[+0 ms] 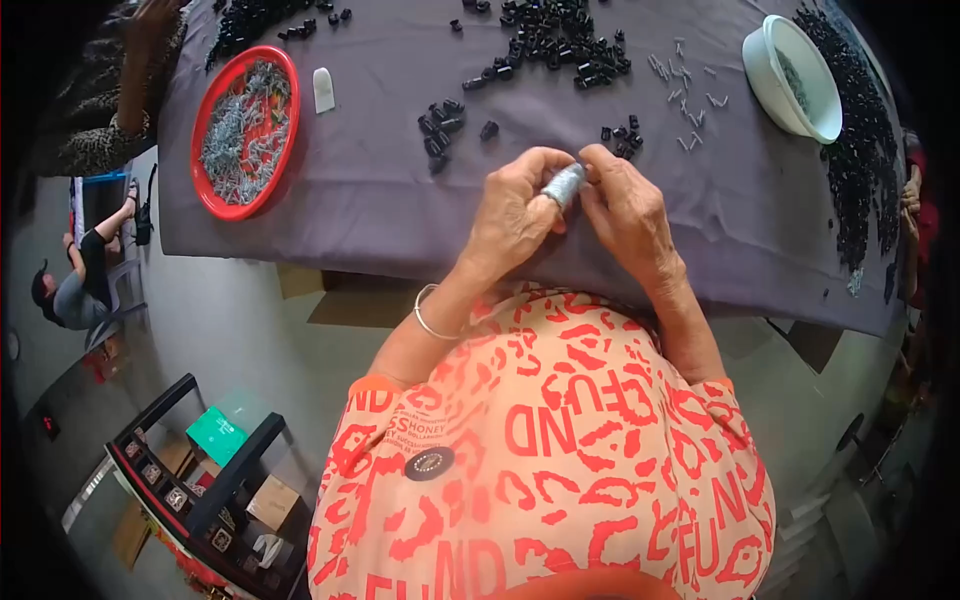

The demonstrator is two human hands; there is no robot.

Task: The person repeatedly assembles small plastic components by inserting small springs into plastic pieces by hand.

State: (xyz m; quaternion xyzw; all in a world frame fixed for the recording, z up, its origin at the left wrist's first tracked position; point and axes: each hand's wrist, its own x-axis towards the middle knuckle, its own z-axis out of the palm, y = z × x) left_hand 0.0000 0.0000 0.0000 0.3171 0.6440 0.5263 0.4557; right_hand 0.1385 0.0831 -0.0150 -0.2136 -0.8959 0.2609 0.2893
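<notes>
My left hand (510, 215) and my right hand (632, 205) meet over the near edge of the cloth-covered table, fingertips almost touching. A silver-grey wrapping (563, 185) covers what looks like my left thumb. Both hands are closed in a pinch, and what sits between the fingertips is too small and hidden to name. Just beyond my right fingers lies a small group of black cylindrical parts (622, 135). Another group of black parts (440, 128) lies beyond my left hand, with a single black part (489, 130) beside it.
A red tray (294, 130) of thin metal pins stands at the left, near a small white piece (323, 90). Loose metal pins (690, 105) lie at the right, before a white bowl (765, 85). Black parts (550, 40) heap at the back; others (865, 160) spread far right.
</notes>
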